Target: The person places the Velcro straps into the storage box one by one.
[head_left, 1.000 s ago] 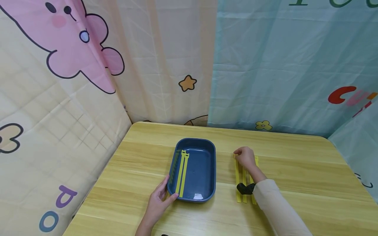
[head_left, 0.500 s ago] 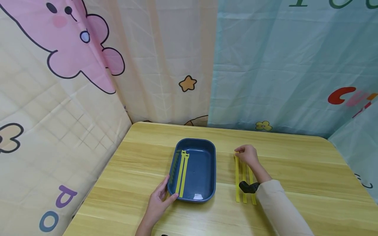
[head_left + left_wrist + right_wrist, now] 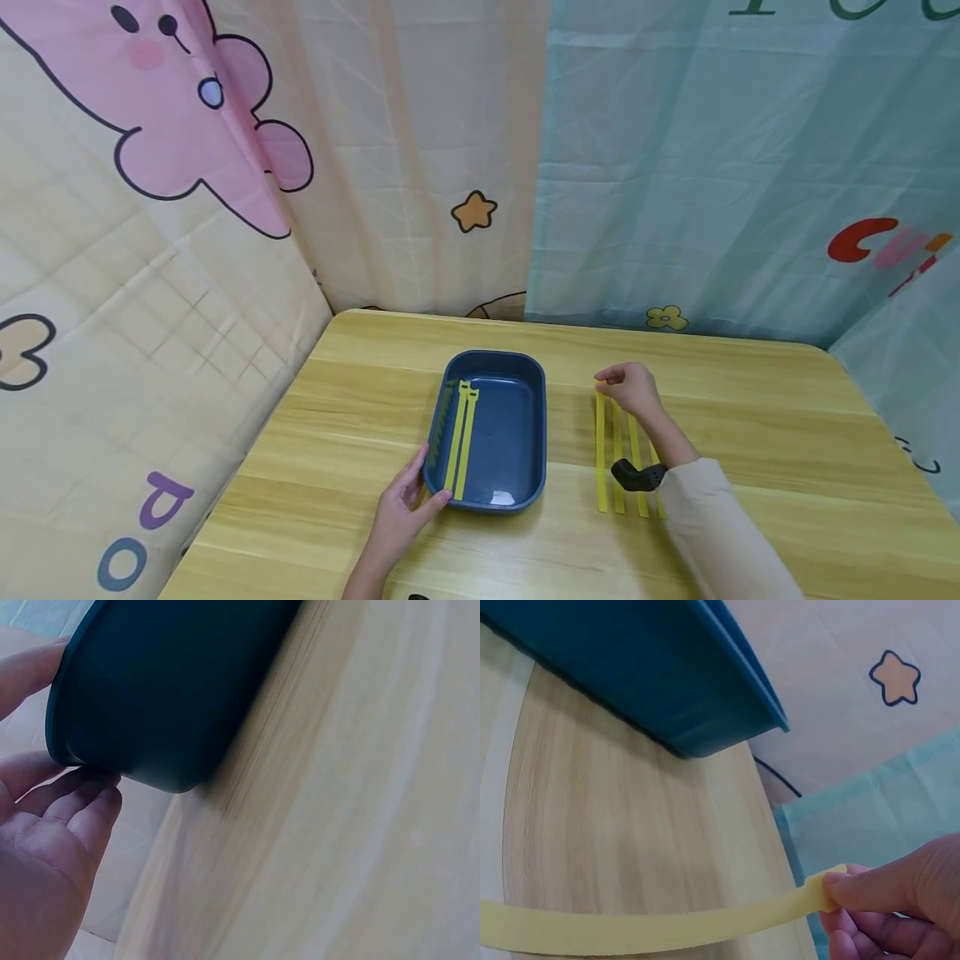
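Observation:
A dark blue rectangular tray (image 3: 513, 442) stands on the table, with two yellow hook-and-loop cable ties (image 3: 466, 446) lying lengthwise along its left side. My left hand (image 3: 401, 515) grips the tray's near left corner, thumb on the rim and fingers against the outer wall. To the right of the tray, my right hand (image 3: 632, 390) pinches the slotted head of another yellow cable tie (image 3: 652, 930) between thumb and fingers. That tie's strip curves away from the fingertips. Several more yellow ties (image 3: 618, 483) lie side by side under the right wrist, their heads partly hidden.
The light wooden table (image 3: 360, 400) reaches back to printed curtains (image 3: 420, 167) on the left and behind. A black wrist device (image 3: 637, 476) hangs over the loose ties. Bare wood lies between the tray and the ties.
My right hand has moved slightly back and up, raising the head of the pinched tie. More of the ties beneath the wrist now show. The left hand and tray have stayed put.

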Demonstrator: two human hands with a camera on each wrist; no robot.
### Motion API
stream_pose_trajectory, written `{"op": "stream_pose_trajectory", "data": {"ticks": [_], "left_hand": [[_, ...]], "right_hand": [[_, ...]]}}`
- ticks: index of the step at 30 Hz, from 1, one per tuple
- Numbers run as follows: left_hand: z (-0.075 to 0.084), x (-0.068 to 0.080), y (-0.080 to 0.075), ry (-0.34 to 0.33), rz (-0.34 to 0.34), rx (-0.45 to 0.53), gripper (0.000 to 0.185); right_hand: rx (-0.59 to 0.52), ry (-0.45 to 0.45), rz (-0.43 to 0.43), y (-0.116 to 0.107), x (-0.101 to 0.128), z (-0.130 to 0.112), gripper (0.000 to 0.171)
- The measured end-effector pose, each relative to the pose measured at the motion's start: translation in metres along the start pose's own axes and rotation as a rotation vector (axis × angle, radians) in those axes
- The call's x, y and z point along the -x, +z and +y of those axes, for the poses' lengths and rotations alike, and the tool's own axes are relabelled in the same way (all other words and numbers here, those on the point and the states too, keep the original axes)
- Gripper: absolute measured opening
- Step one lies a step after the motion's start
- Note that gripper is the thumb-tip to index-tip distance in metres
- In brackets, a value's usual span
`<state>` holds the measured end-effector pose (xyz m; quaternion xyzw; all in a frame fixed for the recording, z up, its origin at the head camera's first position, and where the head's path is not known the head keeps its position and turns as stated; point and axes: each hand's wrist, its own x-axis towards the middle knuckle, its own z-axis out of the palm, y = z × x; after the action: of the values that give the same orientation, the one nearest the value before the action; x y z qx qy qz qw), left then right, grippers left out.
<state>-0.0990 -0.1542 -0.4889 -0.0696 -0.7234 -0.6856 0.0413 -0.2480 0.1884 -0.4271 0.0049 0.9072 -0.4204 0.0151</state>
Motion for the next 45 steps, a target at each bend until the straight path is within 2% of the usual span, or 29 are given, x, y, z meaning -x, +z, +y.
{"op": "stream_pose_trajectory", "data": {"ticks": [21,45], "left_hand": [[0.001,0.001,0.000,0.000,0.000,-0.025,0.072],[0.001,0.001,0.000,0.010,0.000,-0.030,0.072]], "right_hand": [[-0.033,-0.082,0.027,-0.013,0.019,-0.019,0.018],[-0.061,-0.111,0.054,-0.021,0.034,-0.025,0.018]]}}
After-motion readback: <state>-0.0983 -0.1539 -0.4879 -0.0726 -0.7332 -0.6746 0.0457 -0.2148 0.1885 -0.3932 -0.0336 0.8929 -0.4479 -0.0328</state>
